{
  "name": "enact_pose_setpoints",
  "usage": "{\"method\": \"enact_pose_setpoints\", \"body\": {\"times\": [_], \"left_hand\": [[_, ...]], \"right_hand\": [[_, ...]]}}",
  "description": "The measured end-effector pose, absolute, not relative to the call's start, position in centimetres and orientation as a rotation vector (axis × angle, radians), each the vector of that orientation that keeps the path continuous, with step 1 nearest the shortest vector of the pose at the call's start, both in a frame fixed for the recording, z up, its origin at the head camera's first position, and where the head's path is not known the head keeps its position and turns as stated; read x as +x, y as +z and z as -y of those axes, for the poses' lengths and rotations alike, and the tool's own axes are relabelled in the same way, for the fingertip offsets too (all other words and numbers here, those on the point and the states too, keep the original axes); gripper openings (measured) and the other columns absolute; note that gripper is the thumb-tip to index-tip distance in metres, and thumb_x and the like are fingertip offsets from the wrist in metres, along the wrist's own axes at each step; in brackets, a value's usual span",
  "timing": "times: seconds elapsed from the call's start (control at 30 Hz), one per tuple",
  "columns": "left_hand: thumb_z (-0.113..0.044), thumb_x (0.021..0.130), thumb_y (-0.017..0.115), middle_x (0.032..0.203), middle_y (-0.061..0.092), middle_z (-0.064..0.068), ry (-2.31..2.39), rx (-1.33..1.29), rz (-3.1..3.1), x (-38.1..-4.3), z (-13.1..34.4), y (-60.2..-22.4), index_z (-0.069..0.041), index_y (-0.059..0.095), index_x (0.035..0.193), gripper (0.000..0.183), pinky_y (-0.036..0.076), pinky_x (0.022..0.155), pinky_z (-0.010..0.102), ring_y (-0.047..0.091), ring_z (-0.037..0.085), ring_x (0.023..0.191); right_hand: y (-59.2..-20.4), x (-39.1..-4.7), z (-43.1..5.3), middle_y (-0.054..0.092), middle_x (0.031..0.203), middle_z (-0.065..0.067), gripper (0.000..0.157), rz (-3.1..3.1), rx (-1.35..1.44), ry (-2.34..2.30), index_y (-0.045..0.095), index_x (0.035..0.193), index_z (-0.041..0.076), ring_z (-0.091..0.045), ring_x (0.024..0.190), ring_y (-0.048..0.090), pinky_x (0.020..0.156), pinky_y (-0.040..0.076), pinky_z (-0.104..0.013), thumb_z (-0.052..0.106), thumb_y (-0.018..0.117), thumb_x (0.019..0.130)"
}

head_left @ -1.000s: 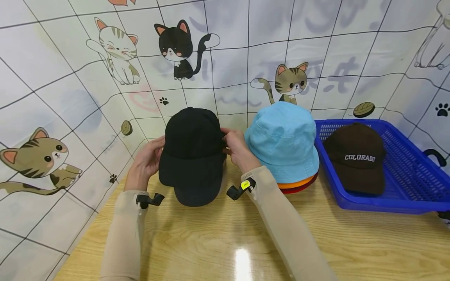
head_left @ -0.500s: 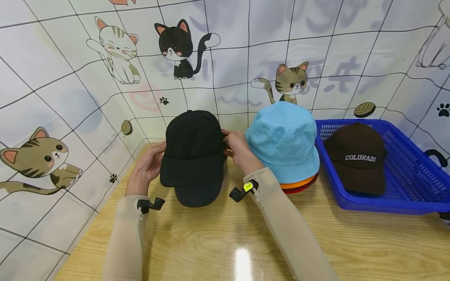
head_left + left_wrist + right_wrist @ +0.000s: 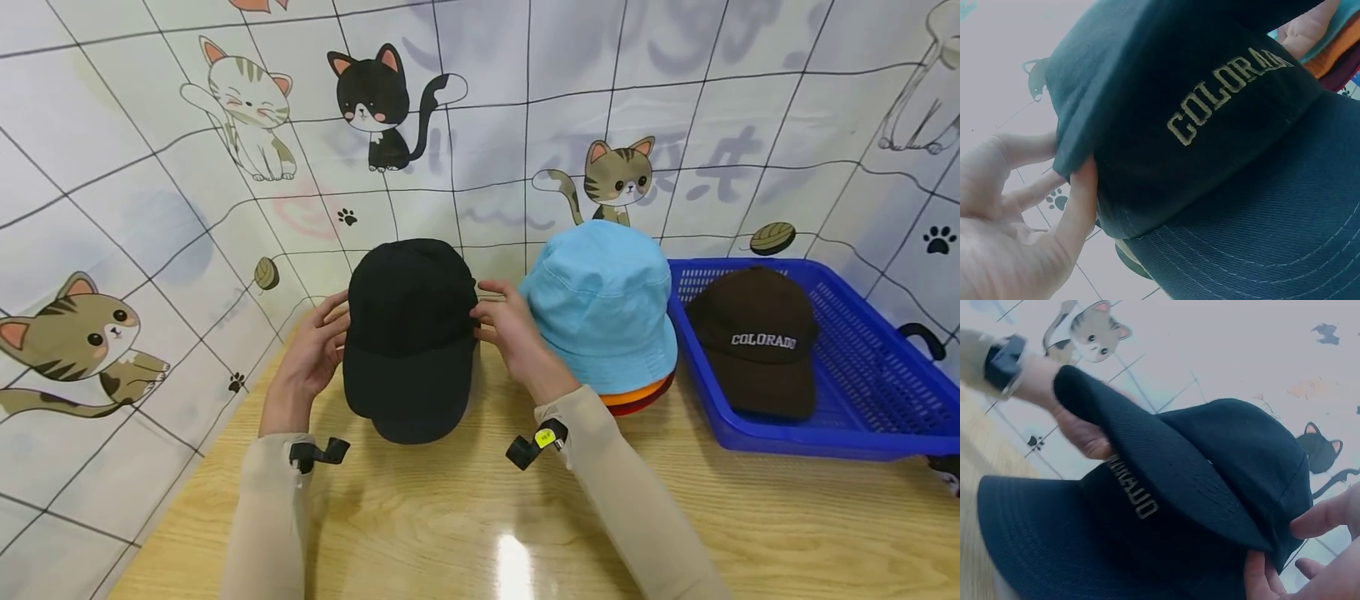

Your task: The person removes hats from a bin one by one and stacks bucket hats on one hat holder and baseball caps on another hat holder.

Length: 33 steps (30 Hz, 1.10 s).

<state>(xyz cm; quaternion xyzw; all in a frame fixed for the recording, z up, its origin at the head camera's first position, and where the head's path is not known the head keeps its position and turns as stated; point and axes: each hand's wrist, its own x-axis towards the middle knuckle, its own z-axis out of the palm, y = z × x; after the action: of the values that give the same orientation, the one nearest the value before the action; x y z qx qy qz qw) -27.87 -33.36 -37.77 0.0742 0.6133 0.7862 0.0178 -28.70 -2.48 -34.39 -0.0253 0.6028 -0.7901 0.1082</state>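
In the head view, a plain black baseball cap (image 3: 408, 292) sits over another dark baseball cap (image 3: 1129, 194), whose COLORADO lettering shows in both wrist views. The lower cap's brim (image 3: 1029, 519) sticks out under the upper one's. At the left side my left hand (image 3: 309, 354) pinches the upper cap's edge, thumb at its lower corner and fingers beside it. Opposite, my right hand (image 3: 517, 337) holds the upper cap's right edge (image 3: 1279, 553) lightly between thumb and fingers. Its index finger stands out loosely in the head view.
A light blue bucket hat (image 3: 603, 308) tops a stack with orange and dark red brims, just right of my right hand. Further right, a blue plastic basket (image 3: 885, 429) holds a brown COLORADO cap (image 3: 757, 350). A cat-printed wall covering (image 3: 495, 142) rises behind the wooden table (image 3: 420, 525).
The upper black cap has sunk slightly, and its brim has dropped over more of the lower one. My right hand has shifted a little toward me, its fingers more spread.
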Motion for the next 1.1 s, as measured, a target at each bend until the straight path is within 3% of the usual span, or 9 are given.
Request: {"method": "enact_pose_setpoints", "body": {"times": [0.17,0.27,0.4,0.5,0.77,0.93,1.1], "left_hand": [[-0.014,0.108,0.055,0.127,0.065,-0.003,2.409,0.275,-1.959,-27.8,33.4,-37.6,-0.013,0.032,0.16,0.058,0.06,0.069,0.023,0.074,0.009,0.086],[-0.004,0.107,0.051,0.14,0.055,0.001,2.399,0.381,-1.934,-27.7,33.9,-37.4,-0.016,0.032,0.16,0.058,0.061,0.072,0.025,0.074,0.011,0.094],[0.009,0.099,0.052,0.161,0.031,0.009,2.28,0.522,-1.985,-27.2,34.9,-37.0,-0.023,0.028,0.163,0.075,0.061,0.078,0.028,0.071,0.016,0.11],[0.014,0.093,0.059,0.168,0.019,0.012,2.153,0.57,-2.079,-26.9,35.0,-36.8,-0.03,0.023,0.164,0.091,0.061,0.086,0.03,0.068,0.018,0.119],[0.015,0.091,0.064,0.165,0.021,0.012,2.011,0.591,-2.159,-26.9,34.7,-37.0,-0.037,0.014,0.165,0.104,0.061,0.087,0.035,0.064,0.019,0.124],[0.013,0.088,0.068,0.17,0.014,0.016,1.936,0.485,-2.221,-26.9,34.9,-37.5,-0.034,0.01,0.166,0.108,0.06,0.089,0.032,0.062,0.016,0.123],[0.011,0.088,0.071,0.171,0.011,0.018,1.857,0.39,-2.273,-26.9,35.1,-38.0,-0.031,0.006,0.167,0.111,0.059,0.091,0.031,0.059,0.019,0.124]], "right_hand": [[-34.5,-26.8,2.4,0.036,0.155,-0.021,0.061,-2.039,-0.174,-2.143,0.039,0.151,0.009,-0.036,0.122,0.058,0.105,0.051,-0.05,-0.003,0.057,0.094],[-34.6,-25.9,2.1,0.035,0.157,-0.023,0.068,-2.179,-0.265,-2.015,0.035,0.153,0.008,-0.039,0.122,0.061,0.102,0.054,-0.05,0.004,0.067,0.093],[-34.9,-25.5,1.7,0.039,0.15,-0.024,0.082,-2.294,-0.41,-1.903,0.032,0.155,0.008,-0.034,0.101,0.068,0.084,0.058,-0.037,0.008,0.078,0.087],[-34.9,-25.4,1.7,0.042,0.146,-0.023,0.093,-2.355,-0.477,-1.814,0.028,0.156,0.008,-0.03,0.087,0.067,0.073,0.058,-0.032,0.008,0.085,0.082],[-35.6,-25.3,1.8,0.045,0.142,-0.023,0.103,-2.419,-0.516,-1.717,0.022,0.159,0.009,-0.026,0.07,0.062,0.071,0.06,-0.043,0.006,0.088,0.079],[-36.6,-25.5,2.1,0.06,0.119,-0.021,0.109,-2.521,-0.462,-1.611,0.021,0.16,0.011,-0.027,0.063,0.066,0.064,0.056,-0.033,0.012,0.092,0.076],[-37.5,-25.7,2.5,0.064,0.103,-0.019,0.115,-2.53,-0.41,-1.544,0.014,0.162,0.013,-0.028,0.058,0.066,0.062,0.053,-0.03,0.013,0.092,0.077]]}}
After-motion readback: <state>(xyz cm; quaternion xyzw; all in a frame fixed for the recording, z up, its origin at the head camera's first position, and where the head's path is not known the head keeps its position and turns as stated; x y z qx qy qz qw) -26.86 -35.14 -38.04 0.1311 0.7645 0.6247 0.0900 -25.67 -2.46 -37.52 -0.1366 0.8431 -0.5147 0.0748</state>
